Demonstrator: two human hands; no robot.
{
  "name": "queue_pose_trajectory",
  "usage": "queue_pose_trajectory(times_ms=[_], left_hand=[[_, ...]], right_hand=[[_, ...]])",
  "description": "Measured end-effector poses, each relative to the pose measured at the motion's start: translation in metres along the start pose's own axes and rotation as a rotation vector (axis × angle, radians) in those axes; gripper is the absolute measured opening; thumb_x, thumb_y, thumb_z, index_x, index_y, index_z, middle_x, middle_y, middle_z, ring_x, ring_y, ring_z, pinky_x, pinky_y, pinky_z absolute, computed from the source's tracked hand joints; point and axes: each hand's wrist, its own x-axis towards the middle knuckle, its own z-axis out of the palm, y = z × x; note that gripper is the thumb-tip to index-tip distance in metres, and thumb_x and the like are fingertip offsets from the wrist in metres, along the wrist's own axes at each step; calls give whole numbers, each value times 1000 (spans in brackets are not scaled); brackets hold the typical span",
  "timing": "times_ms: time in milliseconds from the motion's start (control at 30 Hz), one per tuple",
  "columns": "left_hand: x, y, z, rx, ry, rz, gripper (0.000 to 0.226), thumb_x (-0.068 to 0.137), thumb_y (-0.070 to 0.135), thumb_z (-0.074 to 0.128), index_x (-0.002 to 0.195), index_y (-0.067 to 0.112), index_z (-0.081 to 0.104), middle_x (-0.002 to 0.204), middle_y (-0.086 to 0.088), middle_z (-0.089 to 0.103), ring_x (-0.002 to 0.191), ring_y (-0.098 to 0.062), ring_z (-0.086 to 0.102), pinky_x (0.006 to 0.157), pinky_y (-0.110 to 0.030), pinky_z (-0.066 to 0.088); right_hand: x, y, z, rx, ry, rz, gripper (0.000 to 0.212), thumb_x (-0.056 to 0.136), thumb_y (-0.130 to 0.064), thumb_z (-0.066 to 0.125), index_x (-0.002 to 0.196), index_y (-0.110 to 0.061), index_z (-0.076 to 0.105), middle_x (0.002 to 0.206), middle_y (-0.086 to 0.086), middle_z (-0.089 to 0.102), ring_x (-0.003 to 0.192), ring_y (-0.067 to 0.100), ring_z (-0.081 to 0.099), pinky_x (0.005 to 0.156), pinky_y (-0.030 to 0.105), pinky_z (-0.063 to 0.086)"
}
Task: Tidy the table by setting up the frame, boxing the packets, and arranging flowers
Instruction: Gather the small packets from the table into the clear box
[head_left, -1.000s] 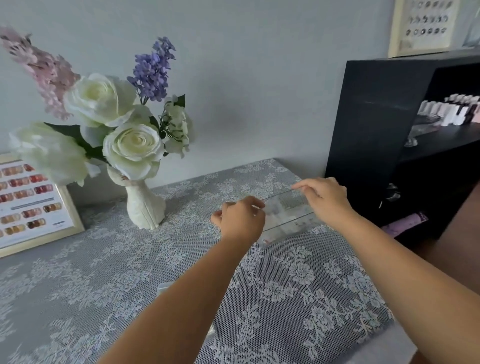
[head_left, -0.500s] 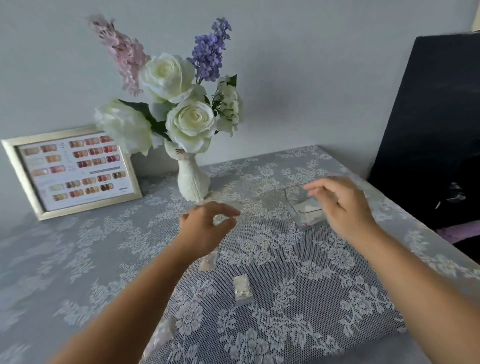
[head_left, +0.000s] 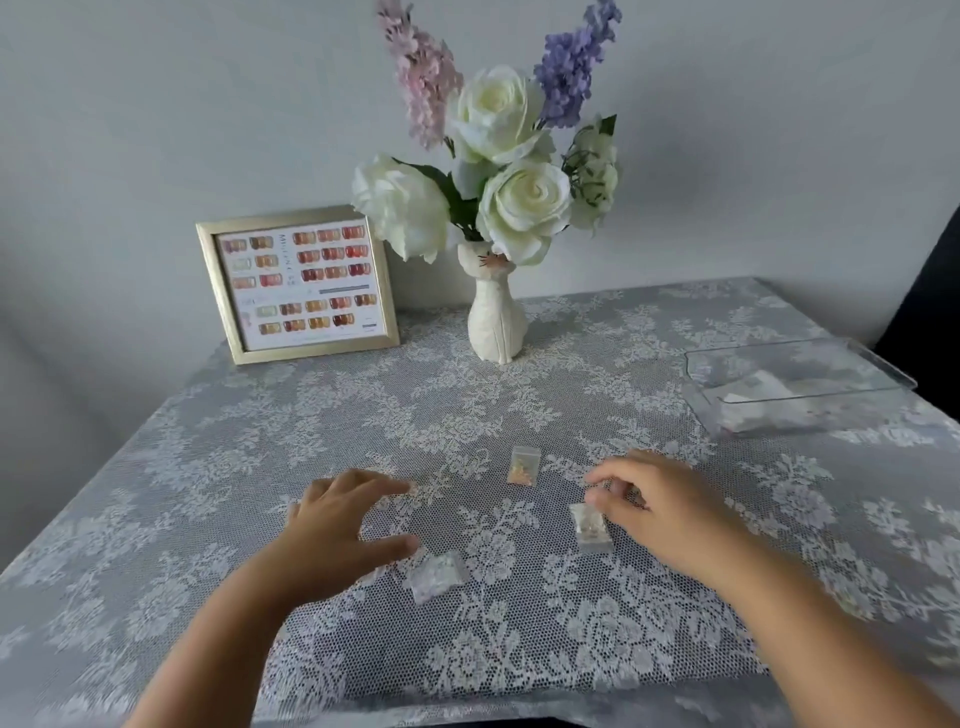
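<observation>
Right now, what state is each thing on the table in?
Frame: upright at the back of the table.
Vase: upright, flowers in it.
Clear box: open, packets inside.
Packet with orange bits: loose on the cloth.
Packet by the left hand: loose on the cloth.
Packet by the right hand: on the cloth, fingers at its top edge.
Left hand: open, empty.
Right hand: pinching; grip unclear.
</observation>
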Motion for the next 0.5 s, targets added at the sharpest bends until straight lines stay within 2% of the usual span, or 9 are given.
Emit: queue_pose_trajectory(times_ms=[33, 100, 167, 300, 367, 433, 500], left_hand=[[-3, -4, 1, 7, 10, -14, 80, 66, 84, 41, 139, 52, 36, 148, 17, 29, 139, -22, 18, 115, -57, 19], [-5, -9, 3, 13, 28, -24, 76, 69, 83, 42, 138, 51, 38, 146, 17, 32, 136, -19, 23, 114, -52, 24], [-5, -12, 6, 34, 79, -28, 72, 72, 80, 45, 136, 47, 43, 143, 15, 37, 131, -15, 32, 111, -45, 30], [-4, -18, 12, 25, 212, -95, 70, 75, 73, 55, 134, 34, 51, 132, 7, 49, 112, -11, 52, 101, -35, 44], [-7, -20, 12, 14, 243, -119, 72, 74, 73, 55, 132, 31, 52, 125, 6, 52, 98, -6, 54, 94, -29, 47], [-12, -22, 12, 4, 230, -110, 75, 71, 77, 52, 130, 30, 53, 120, 8, 53, 93, -3, 53, 91, -25, 46], [-18, -24, 10, -13, 180, -73, 74, 68, 79, 55, 127, 34, 55, 113, 13, 51, 91, -1, 53, 87, -21, 46]], right_hand=[[-4, -2, 3, 13, 18, 30, 39, 81, -55, 48, 115, -37, 59, 95, -20, 56, 82, -1, 52, 75, 24, 50], [-11, -5, 11, -42, 54, 71, 47, 79, -58, 49, 120, -36, 56, 108, -18, 55, 100, 6, 52, 88, 28, 46], [-17, -10, 15, -167, 65, 96, 52, 78, -62, 52, 124, -37, 52, 116, -15, 54, 106, 10, 51, 90, 30, 46], [-23, -19, 15, -210, 53, 177, 55, 77, -64, 54, 126, -38, 53, 110, -11, 56, 91, 10, 55, 81, 36, 52], [-25, -23, 13, -192, 56, 201, 56, 78, -64, 56, 125, -35, 55, 109, -11, 58, 87, 6, 52, 81, 34, 52], [-26, -29, 10, -170, 40, 215, 58, 76, -65, 56, 125, -34, 55, 109, -12, 59, 81, 3, 52, 78, 30, 52], [-25, -35, 7, -143, 31, 228, 58, 73, -65, 59, 122, -34, 57, 99, -16, 57, 73, 1, 52, 66, 23, 49]])
